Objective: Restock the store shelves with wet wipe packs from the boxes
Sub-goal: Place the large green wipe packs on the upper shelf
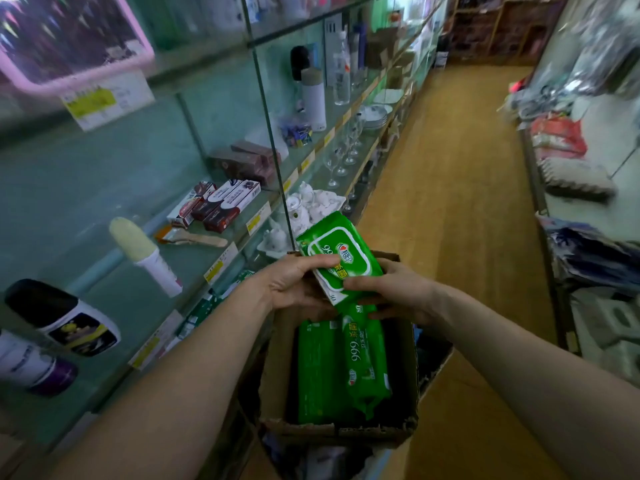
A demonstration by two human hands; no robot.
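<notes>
above the box [280, 362], fingers of left hand [294, 284] and right hand [398, 292] grip a green wipe pack [334, 249].

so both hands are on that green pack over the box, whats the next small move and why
Probably lift the pack clear of the box and carry it left to the shelf. The left hand and right hand both grip it, it sits above the other packs in the box, and the shelf stands just to the left.
</notes>
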